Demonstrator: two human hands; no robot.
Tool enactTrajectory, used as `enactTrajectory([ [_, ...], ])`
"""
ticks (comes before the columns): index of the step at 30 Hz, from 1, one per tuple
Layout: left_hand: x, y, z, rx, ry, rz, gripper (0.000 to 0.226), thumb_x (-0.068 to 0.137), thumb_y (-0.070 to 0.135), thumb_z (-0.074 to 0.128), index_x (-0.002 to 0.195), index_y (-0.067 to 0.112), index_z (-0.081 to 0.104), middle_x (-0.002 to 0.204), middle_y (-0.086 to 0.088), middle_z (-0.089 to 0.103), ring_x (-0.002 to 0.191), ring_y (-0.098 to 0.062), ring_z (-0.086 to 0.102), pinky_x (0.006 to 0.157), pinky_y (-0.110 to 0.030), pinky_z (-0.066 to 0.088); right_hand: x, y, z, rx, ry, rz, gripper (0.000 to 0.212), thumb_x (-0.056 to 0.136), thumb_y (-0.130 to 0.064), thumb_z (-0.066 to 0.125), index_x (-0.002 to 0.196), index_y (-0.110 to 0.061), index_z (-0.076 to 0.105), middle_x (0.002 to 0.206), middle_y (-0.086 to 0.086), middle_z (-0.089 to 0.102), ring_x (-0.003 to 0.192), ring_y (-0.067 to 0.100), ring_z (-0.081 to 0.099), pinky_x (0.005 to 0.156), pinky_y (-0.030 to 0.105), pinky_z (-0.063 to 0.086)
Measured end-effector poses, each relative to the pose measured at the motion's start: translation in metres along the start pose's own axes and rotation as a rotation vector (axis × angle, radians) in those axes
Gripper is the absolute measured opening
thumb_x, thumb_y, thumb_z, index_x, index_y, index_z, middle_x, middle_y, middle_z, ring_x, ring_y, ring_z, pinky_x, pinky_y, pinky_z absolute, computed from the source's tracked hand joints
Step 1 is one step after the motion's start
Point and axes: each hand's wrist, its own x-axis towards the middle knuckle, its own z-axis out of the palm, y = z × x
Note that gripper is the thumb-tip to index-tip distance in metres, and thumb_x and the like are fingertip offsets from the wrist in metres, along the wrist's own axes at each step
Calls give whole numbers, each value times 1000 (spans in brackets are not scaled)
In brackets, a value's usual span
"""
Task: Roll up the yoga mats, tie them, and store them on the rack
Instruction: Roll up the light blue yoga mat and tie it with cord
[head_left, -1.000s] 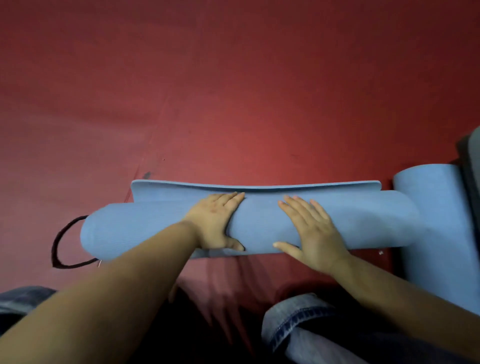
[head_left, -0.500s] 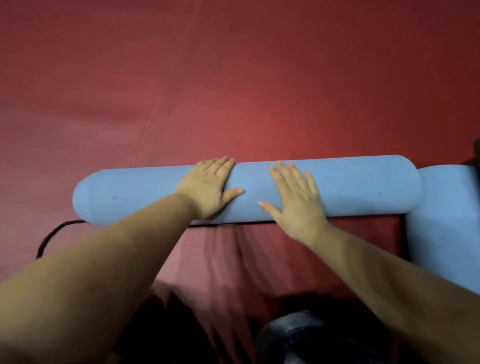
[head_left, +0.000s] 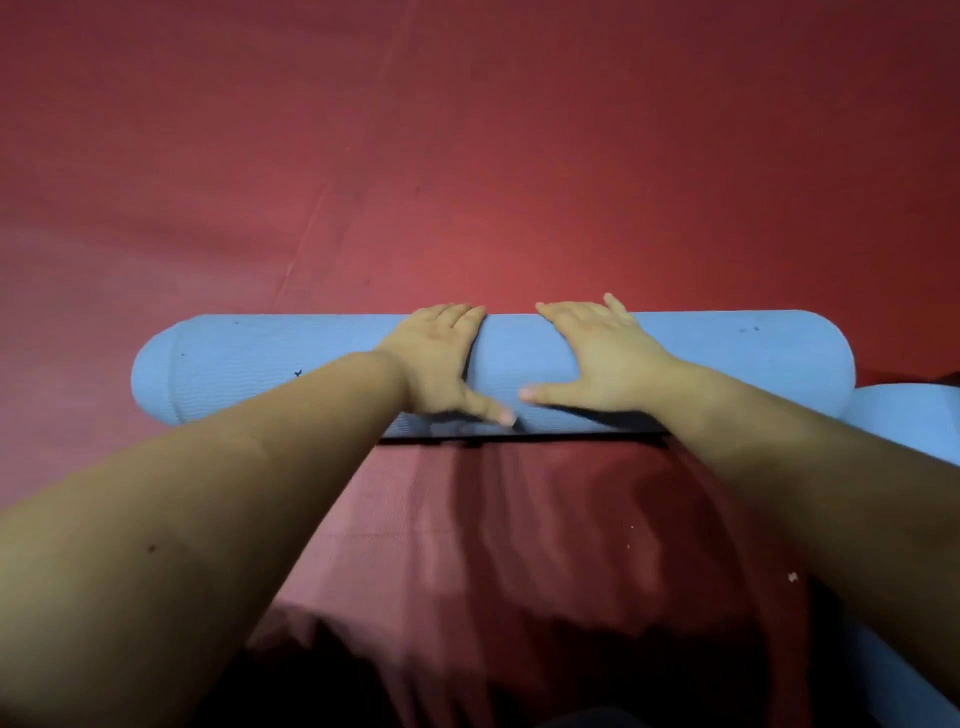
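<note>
A light blue yoga mat (head_left: 727, 364), fully rolled into a long tube, lies crosswise on the red floor. My left hand (head_left: 441, 358) rests flat on the middle of the roll, fingers reaching over its far side and thumb on the near side. My right hand (head_left: 597, 358) lies flat beside it in the same way, thumb pointing left. Both arms stretch forward. No loose flap of the mat shows. No strap or rack is in view.
A second light blue mat (head_left: 914, 415) lies flat at the right edge, running toward me, its end next to the roll's right end. Red floor covering (head_left: 467, 156) with faint creases spreads beyond the roll and under my arms.
The last flap of the mat has been rolled in and the roll has moved away from me. Both hands have slid further over its top. The black cord at the left is out of view.
</note>
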Motion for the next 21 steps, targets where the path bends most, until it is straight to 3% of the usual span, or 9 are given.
enactTrajectory([
  [3,5,-1,-3,153,-32,5,134,50,69,77,148,7,10,153,-11,19,142,-27,17,117,-35,12,-4,1,2,-57,5,17,115,61,-77,62,150,-22,15,153,0,25,140,20,21,116,46,5],
  [6,9,1,-3,135,29,-7,124,45,65,80,142,9,26,138,-9,42,126,-26,40,109,-34,29,2,-5,-3,-43,24,36,113,54,-78,67,146,-25,28,143,-1,40,129,24,36,109,39,23],
  [10,-2,4,0,175,36,24,118,45,67,78,138,11,31,128,-7,51,115,-25,49,102,-34,37,-9,-13,-4,0,31,55,104,48,-74,73,134,-25,42,124,-2,51,111,22,43,99,35,36],
  [15,-42,22,20,156,-19,48,111,44,68,77,133,14,37,125,-4,54,111,-24,53,97,-32,43,-56,-27,17,65,-15,45,101,47,-76,72,130,-25,45,119,-4,52,107,19,42,98,33,37],
  [21,-77,38,46,117,-29,49,115,48,66,77,139,11,32,132,-6,51,119,-23,49,104,-30,36,-93,-42,34,103,-68,34,105,52,-73,73,139,-26,38,132,-6,47,119,18,40,107,30,28],
])
